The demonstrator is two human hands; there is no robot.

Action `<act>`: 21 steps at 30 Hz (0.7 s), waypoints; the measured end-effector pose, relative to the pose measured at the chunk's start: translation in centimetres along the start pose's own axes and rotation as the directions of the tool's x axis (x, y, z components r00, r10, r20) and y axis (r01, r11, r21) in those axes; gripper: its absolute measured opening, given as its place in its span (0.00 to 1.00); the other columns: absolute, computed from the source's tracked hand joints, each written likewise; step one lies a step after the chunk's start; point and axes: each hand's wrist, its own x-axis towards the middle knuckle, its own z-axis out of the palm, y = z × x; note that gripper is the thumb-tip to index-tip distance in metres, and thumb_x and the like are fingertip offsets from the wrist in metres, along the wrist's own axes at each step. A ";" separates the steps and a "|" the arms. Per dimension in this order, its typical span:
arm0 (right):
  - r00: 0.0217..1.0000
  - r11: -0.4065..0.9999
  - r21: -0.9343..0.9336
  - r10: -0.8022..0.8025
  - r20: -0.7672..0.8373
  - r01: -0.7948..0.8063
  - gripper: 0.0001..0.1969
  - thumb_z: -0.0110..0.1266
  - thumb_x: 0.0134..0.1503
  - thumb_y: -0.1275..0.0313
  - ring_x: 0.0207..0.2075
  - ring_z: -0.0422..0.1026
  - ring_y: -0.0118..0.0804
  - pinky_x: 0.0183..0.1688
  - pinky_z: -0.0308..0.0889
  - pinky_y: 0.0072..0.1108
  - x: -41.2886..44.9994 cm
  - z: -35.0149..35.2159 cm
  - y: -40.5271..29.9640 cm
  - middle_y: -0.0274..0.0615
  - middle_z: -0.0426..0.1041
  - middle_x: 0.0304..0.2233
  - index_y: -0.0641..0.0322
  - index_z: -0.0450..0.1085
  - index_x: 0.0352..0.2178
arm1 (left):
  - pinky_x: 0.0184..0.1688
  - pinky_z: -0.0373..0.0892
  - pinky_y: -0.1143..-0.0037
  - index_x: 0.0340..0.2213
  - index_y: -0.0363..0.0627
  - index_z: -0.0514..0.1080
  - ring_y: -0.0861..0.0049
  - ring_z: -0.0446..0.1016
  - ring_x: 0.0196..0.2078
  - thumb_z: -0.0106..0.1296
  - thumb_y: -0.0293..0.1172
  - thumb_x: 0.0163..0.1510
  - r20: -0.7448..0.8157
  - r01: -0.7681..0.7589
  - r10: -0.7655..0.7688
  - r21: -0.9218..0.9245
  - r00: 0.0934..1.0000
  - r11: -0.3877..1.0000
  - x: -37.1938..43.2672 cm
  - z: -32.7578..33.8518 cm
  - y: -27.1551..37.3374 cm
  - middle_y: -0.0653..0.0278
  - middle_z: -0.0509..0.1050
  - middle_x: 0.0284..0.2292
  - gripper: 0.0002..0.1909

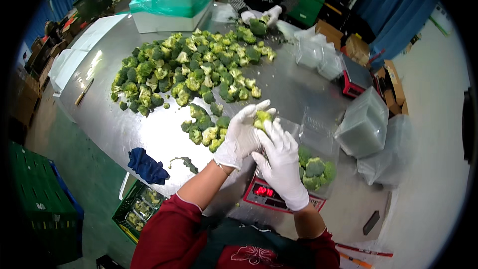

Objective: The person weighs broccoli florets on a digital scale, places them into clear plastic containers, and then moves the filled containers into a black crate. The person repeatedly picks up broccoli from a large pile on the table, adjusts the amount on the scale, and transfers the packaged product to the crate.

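A pale green broccoli floret (263, 118) is between my white-gloved hands, above the steel table. My left hand (241, 132) cups it from the left, and the fingertips of my right hand (280, 160) press on its near side. Beneath my right hand sits a red digital scale (249, 192) with a lit display, its platform mostly hidden. Right of that hand, a clear plastic tray (330, 147) with its lid tipped back contains several broccoli florets (315, 167). A small group of florets (201, 125) lies just left of my left hand.
A large broccoli heap (186, 67) covers the table's middle. Opposite, a co-worker's gloved hands (261, 16) hold broccoli. Stacked clear trays (364, 123) stand right. A knife (84, 92) and blue cloth (148, 166) lie left. A green crate (125, 215) holds packed trays below the edge.
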 end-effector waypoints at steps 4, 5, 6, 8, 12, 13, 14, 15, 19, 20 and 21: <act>0.999 0.986 0.159 -0.046 0.011 0.044 0.27 0.59 0.55 0.65 0.61 0.61 0.51 0.62 0.53 0.40 -1.5 -3.3 -1.2 0.48 0.65 0.58 0.60 0.67 0.56 | 0.51 0.74 0.62 0.46 0.36 0.73 0.62 0.76 0.46 0.45 0.32 0.63 -0.125 -0.134 0.145 0.092 0.982 0.987 -0.9 -3.0 0.8 0.53 0.77 0.44 0.15; 0.998 0.976 0.205 -0.070 0.003 0.068 0.25 0.60 0.54 0.67 0.58 0.65 0.51 0.58 0.58 0.38 -2.4 -3.5 -0.9 0.48 0.68 0.56 0.60 0.68 0.54 | 0.46 0.75 0.65 0.42 0.39 0.74 0.65 0.77 0.43 0.46 0.32 0.62 -0.241 -0.170 0.213 0.185 0.947 0.968 -1.8 -3.7 0.5 0.57 0.77 0.42 0.12; 0.998 0.949 0.312 -0.044 0.036 0.030 0.23 0.60 0.54 0.68 0.54 0.68 0.49 0.55 0.61 0.36 -3.7 -3.5 -0.3 0.47 0.70 0.53 0.60 0.70 0.52 | 0.44 0.75 0.67 0.42 0.40 0.74 0.66 0.77 0.41 0.47 0.32 0.61 -0.281 -0.183 0.274 0.310 0.920 0.933 -2.7 -4.4 -0.2 0.59 0.77 0.40 0.11; 0.995 0.903 0.429 -0.034 0.093 -0.009 0.18 0.60 0.55 0.70 0.47 0.73 0.46 0.49 0.66 0.33 -6.4 -3.4 0.8 0.44 0.75 0.48 0.60 0.73 0.47 | 0.41 0.74 0.71 0.40 0.42 0.74 0.70 0.76 0.38 0.49 0.31 0.60 -0.325 -0.168 0.374 0.517 0.868 0.839 -4.5 -6.9 -1.0 0.63 0.76 0.37 0.10; 0.990 0.873 0.482 0.000 0.138 -0.067 0.10 0.59 0.57 0.72 0.41 0.76 0.40 0.44 0.69 0.28 -10.2 -4.5 1.1 0.40 0.79 0.42 0.59 0.77 0.41 | 0.38 0.71 0.74 0.37 0.43 0.75 0.77 0.73 0.35 0.49 0.28 0.59 -0.358 0.065 0.514 0.862 0.780 0.502 -6.1 -10.8 -0.2 0.65 0.74 0.33 0.07; 0.990 0.865 0.494 0.022 0.137 -0.088 0.09 0.59 0.57 0.72 0.40 0.77 0.39 0.44 0.69 0.28 -10.8 -5.2 1.2 0.39 0.79 0.41 0.58 0.77 0.39 | 0.39 0.70 0.74 0.37 0.44 0.75 0.78 0.72 0.36 0.49 0.28 0.59 -0.367 0.165 0.531 0.907 0.764 0.388 -6.1 -12.1 0.0 0.65 0.74 0.33 0.07; 0.993 0.847 0.522 0.051 0.111 -0.102 0.09 0.59 0.57 0.72 0.40 0.77 0.39 0.43 0.69 0.28 -11.6 -5.4 1.4 0.39 0.80 0.41 0.58 0.78 0.40 | 0.42 0.69 0.69 0.35 0.43 0.76 0.71 0.73 0.39 0.51 0.28 0.56 -0.222 0.166 0.636 0.975 0.739 0.147 -5.8 -15.5 -0.3 0.61 0.74 0.34 0.07; 0.992 0.850 0.514 0.076 0.102 -0.118 0.09 0.59 0.57 0.72 0.40 0.77 0.39 0.43 0.69 0.28 -12.1 -5.7 1.8 0.39 0.80 0.41 0.58 0.78 0.40 | 0.44 0.68 0.68 0.35 0.43 0.76 0.68 0.72 0.40 0.51 0.28 0.55 -0.117 0.211 0.659 0.975 0.743 -0.064 -5.7 -15.1 -0.5 0.59 0.74 0.36 0.07; 0.977 0.851 0.489 0.214 0.008 -0.191 0.07 0.59 0.57 0.74 0.39 0.78 0.41 0.42 0.70 0.28 -13.8 -7.4 3.1 0.40 0.80 0.39 0.60 0.79 0.37 | 0.51 0.66 0.61 0.37 0.46 0.76 0.50 0.69 0.49 0.55 0.32 0.52 0.188 0.328 0.535 0.613 0.824 -0.719 -5.2 -13.0 -2.6 0.51 0.73 0.46 0.09; 0.964 0.833 0.507 0.266 -0.015 -0.221 0.06 0.59 0.57 0.75 0.39 0.78 0.41 0.43 0.71 0.28 -13.9 -7.9 3.2 0.41 0.80 0.39 0.62 0.79 0.37 | 0.52 0.66 0.61 0.37 0.46 0.76 0.49 0.69 0.50 0.56 0.32 0.52 0.293 0.286 0.466 0.493 0.835 -0.822 -5.2 -13.0 -2.8 0.51 0.72 0.47 0.10; 0.944 0.812 0.520 0.328 -0.029 -0.266 0.06 0.58 0.57 0.77 0.39 0.78 0.41 0.43 0.71 0.28 -14.1 -8.4 3.2 0.43 0.80 0.38 0.63 0.79 0.36 | 0.53 0.65 0.60 0.38 0.46 0.76 0.48 0.68 0.51 0.56 0.33 0.52 0.377 0.234 0.373 0.366 0.847 -0.901 -5.3 -13.0 -3.4 0.51 0.72 0.49 0.11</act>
